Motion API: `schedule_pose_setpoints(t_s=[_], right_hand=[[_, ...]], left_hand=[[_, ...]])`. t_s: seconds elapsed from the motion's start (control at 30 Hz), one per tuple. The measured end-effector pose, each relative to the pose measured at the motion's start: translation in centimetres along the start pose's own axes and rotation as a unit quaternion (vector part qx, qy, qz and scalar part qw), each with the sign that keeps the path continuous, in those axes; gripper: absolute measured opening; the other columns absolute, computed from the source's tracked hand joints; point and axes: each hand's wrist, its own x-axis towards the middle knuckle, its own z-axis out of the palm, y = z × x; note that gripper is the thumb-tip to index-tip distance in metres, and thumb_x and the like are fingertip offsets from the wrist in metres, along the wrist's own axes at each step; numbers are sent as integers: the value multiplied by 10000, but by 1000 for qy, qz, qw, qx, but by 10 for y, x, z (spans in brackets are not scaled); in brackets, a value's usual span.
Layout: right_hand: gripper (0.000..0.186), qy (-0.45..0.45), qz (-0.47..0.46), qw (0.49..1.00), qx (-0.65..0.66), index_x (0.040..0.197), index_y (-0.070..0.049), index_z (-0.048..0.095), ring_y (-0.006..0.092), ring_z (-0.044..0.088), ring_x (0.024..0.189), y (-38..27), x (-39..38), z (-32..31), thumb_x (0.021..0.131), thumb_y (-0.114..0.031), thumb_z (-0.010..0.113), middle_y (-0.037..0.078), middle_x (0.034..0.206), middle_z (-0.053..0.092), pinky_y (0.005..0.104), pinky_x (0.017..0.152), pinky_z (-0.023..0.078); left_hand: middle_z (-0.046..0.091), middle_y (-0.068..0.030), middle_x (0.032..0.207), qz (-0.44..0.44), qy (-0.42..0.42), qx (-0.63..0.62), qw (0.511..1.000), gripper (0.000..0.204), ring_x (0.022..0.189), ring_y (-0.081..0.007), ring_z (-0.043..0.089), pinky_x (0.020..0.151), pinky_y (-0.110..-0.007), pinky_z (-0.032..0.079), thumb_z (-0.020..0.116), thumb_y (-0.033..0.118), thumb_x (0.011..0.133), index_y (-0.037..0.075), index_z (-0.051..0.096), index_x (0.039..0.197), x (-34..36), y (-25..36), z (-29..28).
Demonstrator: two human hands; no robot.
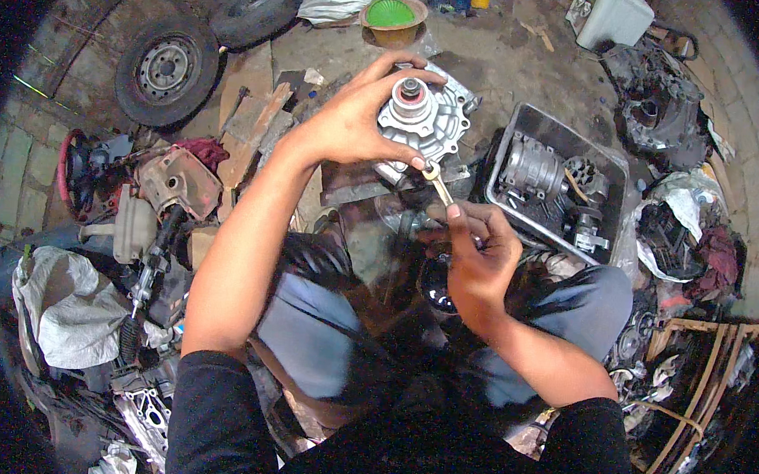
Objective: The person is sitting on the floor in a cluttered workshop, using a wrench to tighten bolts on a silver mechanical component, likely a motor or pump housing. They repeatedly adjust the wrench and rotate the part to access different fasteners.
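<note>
Cluttered workshop floor [509, 63] is seen from above, strewn with parts. Two tyres [167, 70] lie at the upper left, and a grey tray [522, 129] of metal parts is set at the right. A round silver housing [424, 119] is gripped by the left hand [351, 120] above the knees. A small wrench [438, 184] is pinched by the right hand [477, 255], its head touching the housing's lower edge.

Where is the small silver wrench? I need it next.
In the head view, the small silver wrench is centre frame, held by the right hand, just below the grey metal housing.
</note>
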Motion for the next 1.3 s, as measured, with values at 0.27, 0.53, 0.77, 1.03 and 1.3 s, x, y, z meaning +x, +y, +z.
schedule_pose_setpoints(t_s=[0.27, 0.53, 0.77, 1.03, 1.3], right_hand=[[201, -3, 36, 998, -50, 1002, 36, 604, 179, 659, 572, -4, 4, -5, 1035, -163, 613, 140, 777, 709, 313, 500, 524], [169, -15, 120, 991, -61, 989, 5, 655, 111, 608, 568, -23, 16, -6, 1005, -164, 663, 55, 727, 681, 278, 505, 460], [176, -53, 154, 987, -9, 986, 47, 651, 161, 567, 428, -48, 43, -12, 981, -129, 668, 91, 631, 642, 300, 373, 393], [297, -43, 114, 993, -2, 1097, 46, 588, 201, 592, 414, -52, 94, -9, 890, -77, 763, 149, 639, 656, 318, 358, 409], [272, -53, 33, 997, -51, 1092, 33, 623, 168, 611, 464, -37, 121, 12, 893, -98, 755, 119, 697, 684, 301, 366, 392]], left_hand=[[433, -120, 1505, 25, 5, 14, 1000, 973, 1426, -330, 425, 1193, -453, 349, 979, 290, 540, 139, 580, 1415, 0, -7, -1], [429, -132, 1505, 14, 0, -3, 1000, 972, 1428, -338, 423, 1200, -452, 340, 975, 275, 536, 142, 583, 1415, 0, -4, -2], [423, -132, 1509, 3, -3, -19, 1000, 979, 1422, -333, 432, 1196, -448, 348, 981, 280, 525, 144, 590, 1412, 0, -5, -2], [434, -131, 1488, 14, 6, -16, 1000, 957, 1399, -336, 452, 1178, -447, 372, 984, 281, 537, 155, 598, 1405, 0, -8, -1], [428, -142, 1504, 5, -7, -35, 999, 990, 1434, -336, 414, 1200, -452, 341, 989, 287, 524, 135, 584, 1414, -1, -3, -2]])
